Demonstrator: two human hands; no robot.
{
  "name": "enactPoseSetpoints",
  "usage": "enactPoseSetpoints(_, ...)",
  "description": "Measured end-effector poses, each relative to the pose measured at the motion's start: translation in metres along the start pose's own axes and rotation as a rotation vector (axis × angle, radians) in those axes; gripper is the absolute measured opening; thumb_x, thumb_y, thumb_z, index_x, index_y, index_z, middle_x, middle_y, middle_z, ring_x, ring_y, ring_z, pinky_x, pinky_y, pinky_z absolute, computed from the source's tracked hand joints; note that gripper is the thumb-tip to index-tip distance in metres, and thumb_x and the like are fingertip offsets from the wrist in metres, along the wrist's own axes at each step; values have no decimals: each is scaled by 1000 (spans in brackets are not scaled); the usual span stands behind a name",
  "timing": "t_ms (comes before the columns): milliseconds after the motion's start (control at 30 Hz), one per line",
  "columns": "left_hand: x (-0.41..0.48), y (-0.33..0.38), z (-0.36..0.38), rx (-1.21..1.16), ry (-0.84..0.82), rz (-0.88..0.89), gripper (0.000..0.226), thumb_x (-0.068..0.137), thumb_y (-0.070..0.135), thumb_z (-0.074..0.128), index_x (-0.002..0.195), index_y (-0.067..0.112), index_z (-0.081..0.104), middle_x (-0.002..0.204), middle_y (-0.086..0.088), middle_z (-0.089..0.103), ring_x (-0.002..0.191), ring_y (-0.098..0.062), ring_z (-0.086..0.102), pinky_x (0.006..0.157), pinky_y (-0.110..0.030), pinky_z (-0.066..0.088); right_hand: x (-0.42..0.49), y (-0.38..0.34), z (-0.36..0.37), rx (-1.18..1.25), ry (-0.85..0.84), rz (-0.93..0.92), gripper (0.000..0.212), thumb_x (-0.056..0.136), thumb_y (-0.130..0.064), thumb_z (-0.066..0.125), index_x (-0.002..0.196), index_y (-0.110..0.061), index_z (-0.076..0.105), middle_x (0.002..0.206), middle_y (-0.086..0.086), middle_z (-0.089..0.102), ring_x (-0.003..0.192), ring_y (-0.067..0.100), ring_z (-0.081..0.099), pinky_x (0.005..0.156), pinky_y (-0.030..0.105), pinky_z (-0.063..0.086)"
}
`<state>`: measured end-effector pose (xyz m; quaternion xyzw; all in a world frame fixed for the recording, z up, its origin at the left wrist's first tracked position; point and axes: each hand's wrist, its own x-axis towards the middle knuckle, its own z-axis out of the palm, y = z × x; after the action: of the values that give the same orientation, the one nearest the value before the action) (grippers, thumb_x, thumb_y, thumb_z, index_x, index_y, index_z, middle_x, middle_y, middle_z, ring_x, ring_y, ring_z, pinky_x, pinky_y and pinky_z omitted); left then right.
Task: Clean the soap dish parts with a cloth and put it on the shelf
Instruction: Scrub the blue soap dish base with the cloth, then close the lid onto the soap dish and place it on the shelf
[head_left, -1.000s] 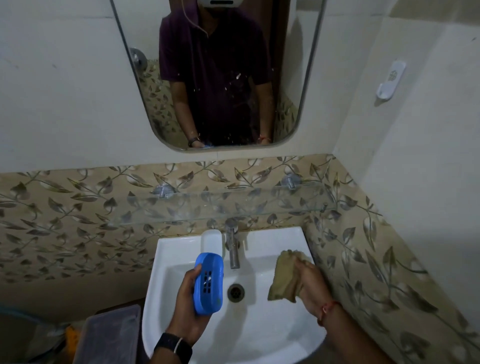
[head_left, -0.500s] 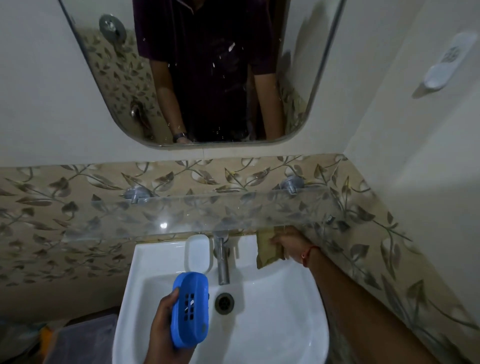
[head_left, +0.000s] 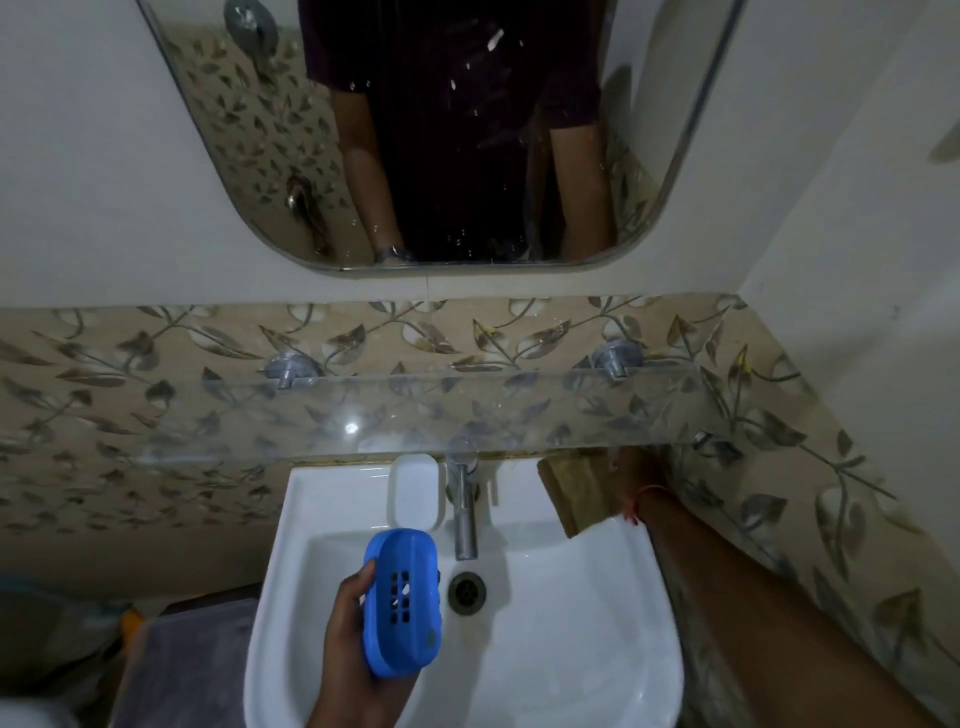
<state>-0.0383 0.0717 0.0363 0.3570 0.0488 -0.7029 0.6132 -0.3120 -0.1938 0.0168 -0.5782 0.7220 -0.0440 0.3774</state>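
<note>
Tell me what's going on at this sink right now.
A person stands at a white sink cleaning a soap dish. The left hand holds the blue slotted part over the basin. The right hand has a brown cloth on the sink's back right corner, under the glass shelf. The white part sits on the rim left of the tap. Nothing is on the shelf yet.
</note>
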Motion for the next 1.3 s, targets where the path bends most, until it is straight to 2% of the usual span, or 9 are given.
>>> enactPoseSetpoints(100, -7, 2, 8, -17, 53, 33, 90, 54, 40, 91, 133, 5, 66, 117, -20, 70, 96, -34, 68, 85, -42, 53, -18, 1, 23, -29, 294, -143, 37, 97, -17, 56, 123, 9, 60, 126, 27, 62, 108, 38, 62, 95, 44, 50)
enactPoseSetpoints(233, -15, 14, 13, -124, 21, 54, 92, 59, 43, 87, 140, 7, 60, 123, -18, 66, 101, -32, 65, 90, -41, 49, -109, 7, 102, 107, 614, -465, 28, 97, -24, 50, 109, -5, 68, 112, 17, 66, 106, 36, 61, 96, 43, 48)
enactPoseSetpoints(367, -22, 31, 18, -189, -34, 78, 87, 64, 46, 84, 140, 8, 61, 120, -16, 69, 102, -31, 66, 92, -40, 49, -185, 4, 202, 222, 103, -671, 42, 83, -15, 65, 108, -48, 57, 94, -22, 60, 75, -5, 59, 73, 13, 50)
enactPoseSetpoints(433, -25, 40, 15, -188, -46, 90, 85, 67, 49, 79, 140, 9, 62, 121, -16, 68, 103, -30, 65, 92, -39, 50, -194, -17, 235, 197, -111, -667, 61, 84, -24, 59, 120, -68, 39, 101, -25, 57, 77, -3, 61, 68, 7, 47)
enactPoseSetpoints(600, -38, 49, 2, -223, -66, 106, 80, 78, 55, 68, 143, 10, 58, 122, -14, 65, 105, -28, 64, 92, -38, 53, -168, -82, 254, 523, -132, -408, 87, 86, -13, 71, 155, -32, 21, 123, 0, 53, 112, 20, 59, 96, 38, 55)
enactPoseSetpoints(767, -48, 49, -15, -260, -55, 92, 80, 80, 58, 64, 144, 10, 58, 118, -16, 70, 100, -30, 69, 87, -42, 57, -138, -96, 251, 347, -51, -303, 75, 87, -1, 67, 151, -18, 33, 147, 7, 45, 136, 20, 44, 111, 28, 36)
enactPoseSetpoints(933, -52, 52, -29, -256, -76, 82, 81, 76, 56, 70, 142, 10, 59, 118, -18, 71, 98, -33, 71, 86, -45, 59, -138, -98, 254, 328, -4, -280, 42, 88, 2, 64, 127, -14, 58, 132, 8, 62, 126, 23, 56, 106, 32, 47)
enactPoseSetpoints(1100, -57, 56, -32, -208, -131, 113, 91, 63, 49, 88, 140, 8, 61, 118, -19, 70, 100, -33, 69, 86, -44, 59, -171, -87, 251, 316, 21, -400, 12, 90, -21, 71, 95, -21, 60, 86, -9, 64, 85, 11, 65, 70, 9, 46)
enactPoseSetpoints(1300, -65, 55, -20, -194, -148, 118, 85, 68, 50, 79, 138, 6, 62, 120, -18, 68, 103, -33, 66, 86, -44, 57, -227, -45, 233, 306, -59, -384, 28, 88, -47, 67, 94, -22, 56, 89, -12, 66, 86, 4, 66, 72, 12, 51)
